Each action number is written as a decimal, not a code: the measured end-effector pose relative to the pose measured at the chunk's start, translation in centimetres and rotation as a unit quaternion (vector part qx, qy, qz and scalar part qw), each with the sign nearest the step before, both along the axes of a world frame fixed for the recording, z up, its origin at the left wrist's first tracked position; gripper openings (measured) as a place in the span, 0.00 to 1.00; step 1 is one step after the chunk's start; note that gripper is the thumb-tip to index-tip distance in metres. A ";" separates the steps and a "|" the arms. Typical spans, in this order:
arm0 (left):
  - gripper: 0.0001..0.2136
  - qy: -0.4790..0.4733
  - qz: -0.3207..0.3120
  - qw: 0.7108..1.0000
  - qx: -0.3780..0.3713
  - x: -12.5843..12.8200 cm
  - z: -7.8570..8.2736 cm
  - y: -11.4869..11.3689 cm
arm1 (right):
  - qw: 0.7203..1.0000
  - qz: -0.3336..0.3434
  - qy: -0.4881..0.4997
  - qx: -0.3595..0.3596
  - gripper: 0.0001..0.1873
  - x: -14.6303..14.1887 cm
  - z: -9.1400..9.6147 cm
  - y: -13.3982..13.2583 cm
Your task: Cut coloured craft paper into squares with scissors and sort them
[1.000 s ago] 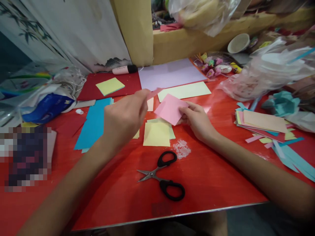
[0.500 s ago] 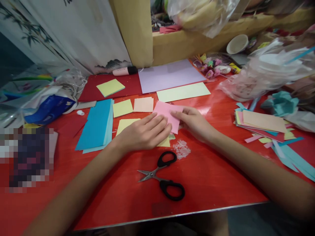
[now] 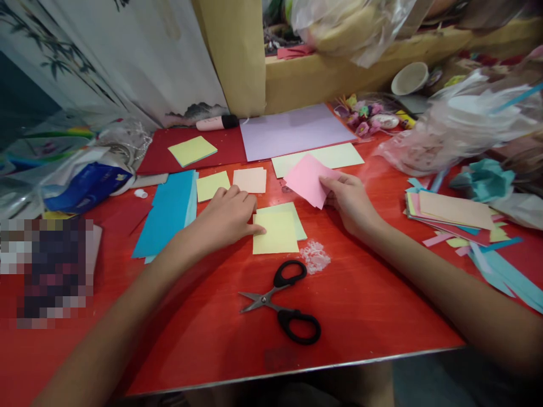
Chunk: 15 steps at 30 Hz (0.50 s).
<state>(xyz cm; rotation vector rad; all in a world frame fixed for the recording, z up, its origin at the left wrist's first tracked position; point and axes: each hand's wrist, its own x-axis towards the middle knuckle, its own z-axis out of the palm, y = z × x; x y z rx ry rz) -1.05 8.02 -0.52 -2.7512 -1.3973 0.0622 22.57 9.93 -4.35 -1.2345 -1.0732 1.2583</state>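
A square of pink paper (image 3: 309, 181) is pinched between the thumb and fingers of my right hand (image 3: 350, 200), raised over the red table. My left hand (image 3: 231, 217) is palm down to the left, fingers bent and thumb held apart. Its thumb tip rests at the left edge of a yellow paper square (image 3: 276, 233); what lies under the palm is hidden. A pale green sheet (image 3: 300, 220) shows from beneath that yellow square. Closer to me lie black-handled scissors (image 3: 263, 299), blades parted, beside a small heap of whitish scraps (image 3: 315, 257).
Blue paper strips (image 3: 165, 212), a yellow pad (image 3: 212, 185) and a pale pink stack (image 3: 250, 180) lie on the left. Behind are a lilac sheet (image 3: 292, 131) and a pink marker (image 3: 216, 122). Paper offcuts (image 3: 456, 209) and plastic bags (image 3: 458, 124) crowd the right.
My right hand has lifted the pink square up and to the right. My left hand has let go of it and moved left, uncovering the yellow and pale green squares.
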 end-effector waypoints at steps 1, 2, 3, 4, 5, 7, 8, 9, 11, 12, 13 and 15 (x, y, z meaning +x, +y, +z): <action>0.16 -0.024 0.011 1.000 -0.007 0.1 -0.3 0.0 | 1.000 -0.005 0.002 -0.003 0.08 0.0 0.0 0.0; 0.15 -0.048 0.021 0.998 -0.016 0.1 -0.6 0.1 | 1.000 -0.009 0.006 -0.005 0.07 0.0 0.1 -0.1; 0.14 -0.071 0.031 0.997 -0.024 0.2 -0.9 0.1 | 1.000 -0.012 0.013 -0.007 0.07 0.0 0.1 -0.1; 0.12 -0.092 0.041 0.994 -0.034 0.2 -1.2 0.1 | 1.000 -0.013 0.020 -0.008 0.07 0.0 0.2 -0.1; 0.11 -0.110 0.049 0.992 -0.045 0.3 -1.3 0.1 | 0.999 -0.014 0.027 -0.009 0.06 0.0 0.2 -0.1; 0.08 -0.137 0.061 0.987 -0.066 0.5 -1.3 0.1 | 0.999 -0.014 0.036 -0.011 0.05 0.0 0.2 -0.1; 0.07 -0.145 0.067 0.984 -0.073 0.6 -1.0 0.1 | 0.999 -0.015 0.038 -0.013 0.04 0.0 0.3 -0.1; 0.07 -0.154 0.074 0.982 -0.078 0.6 -0.6 0.2 | 0.999 -0.015 0.038 -0.014 0.04 0.0 0.3 -0.1; 0.05 -0.178 0.098 0.977 -0.071 0.0 0.5 0.8 | 0.999 -0.016 0.039 -0.017 0.04 -0.1 0.3 -0.1; 0.04 -0.197 0.115 0.972 -0.061 -0.7 1.0 1.3 | 0.999 -0.016 0.038 -0.018 0.04 -0.1 0.4 -0.2; 0.02 -0.221 0.134 0.965 -0.045 -1.6 1.4 2.0 | 0.999 -0.016 0.038 -0.017 0.05 -0.1 0.4 -0.2; 0.03 -0.274 0.168 0.947 -0.004 -3.9 1.6 3.6 | 0.999 -0.015 0.037 -0.014 0.05 -0.2 0.4 -0.2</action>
